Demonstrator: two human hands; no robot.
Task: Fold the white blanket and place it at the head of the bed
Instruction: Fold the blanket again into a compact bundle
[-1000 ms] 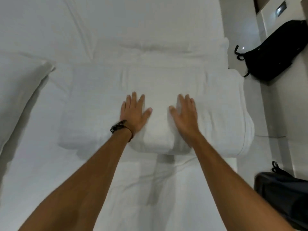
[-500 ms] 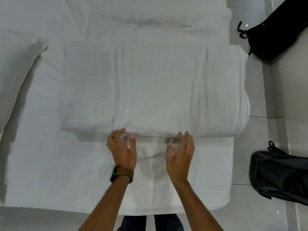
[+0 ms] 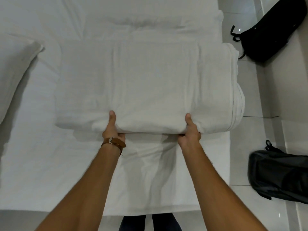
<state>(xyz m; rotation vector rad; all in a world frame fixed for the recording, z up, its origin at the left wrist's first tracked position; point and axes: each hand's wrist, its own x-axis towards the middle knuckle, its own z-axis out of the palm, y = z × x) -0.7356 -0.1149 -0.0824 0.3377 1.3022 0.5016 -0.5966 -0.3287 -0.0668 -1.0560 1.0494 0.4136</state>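
Note:
The white blanket (image 3: 150,84) lies folded into a thick rectangle across the bed (image 3: 41,155), its right end overhanging the mattress edge. My left hand (image 3: 113,129), with a brown watch strap on the wrist, grips the blanket's near edge, thumb on top and fingers tucked underneath. My right hand (image 3: 189,130) grips the same near edge further right in the same way. The near edge looks slightly lifted off the sheet.
A white pillow (image 3: 15,67) lies at the left. Another pillow (image 3: 150,22) sits beyond the blanket. On the tiled floor to the right are a black backpack (image 3: 268,30) and a dark bag (image 3: 280,175). My legs (image 3: 150,222) stand at the bed's near edge.
My hands went from pressing flat on top of the blanket to its near edge, then spread apart and closed on it. The view pulled back toward the bed's near edge.

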